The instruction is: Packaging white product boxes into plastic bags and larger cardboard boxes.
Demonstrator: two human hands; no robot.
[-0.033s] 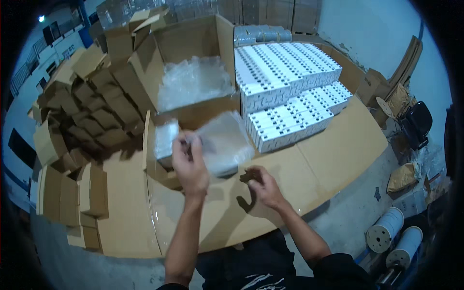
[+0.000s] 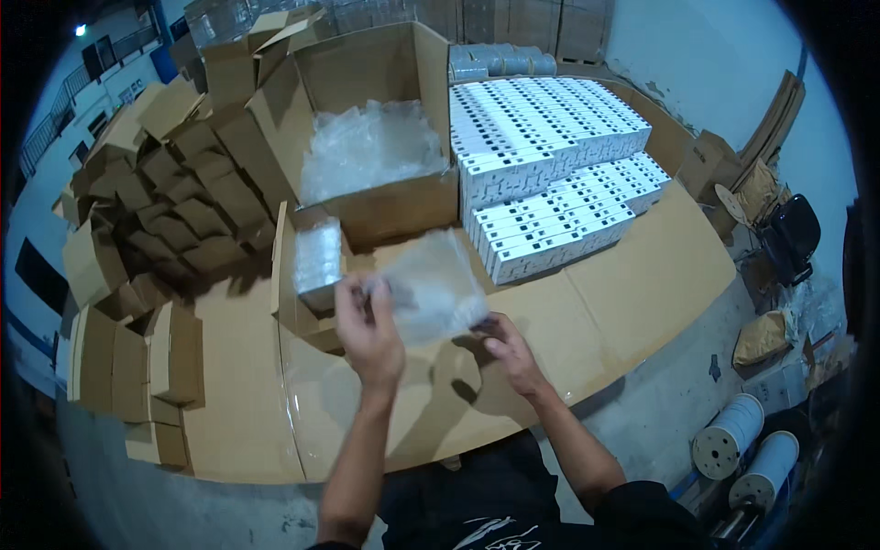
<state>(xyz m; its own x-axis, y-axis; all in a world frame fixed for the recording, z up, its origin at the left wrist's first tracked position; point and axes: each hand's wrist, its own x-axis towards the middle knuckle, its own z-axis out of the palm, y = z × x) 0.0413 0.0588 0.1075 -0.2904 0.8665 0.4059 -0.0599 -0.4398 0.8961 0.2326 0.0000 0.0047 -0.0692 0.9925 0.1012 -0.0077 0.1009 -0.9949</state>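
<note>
A clear, flat plastic bag (image 2: 433,286) hangs above the cardboard, between my two hands. At its left edge, my left hand (image 2: 368,330) pinches it between thumb and fingers. My right hand (image 2: 506,350) is at the bag's lower right corner, its thumb and fingers closed on it; the exact grip is partly hidden. Left of the bag, a small open carton (image 2: 286,275) holds a row of plastic-wrapped packs (image 2: 317,258). Behind stands a large open box (image 2: 367,64) with a heap of clear plastic bags (image 2: 371,151) inside.
Stacked white boxes with dark square marks (image 2: 550,156) stand to the right of the bag. Folded brown cartons (image 2: 174,192) are piled at the left, with several more (image 2: 137,357) in front. Cable spools (image 2: 729,435) lie on the floor at the lower right, below the table edge.
The bag has shifted slightly down and hangs flatter. My right hand has come up to its lower right corner and closed there. My left hand has moved slightly right and down.
</note>
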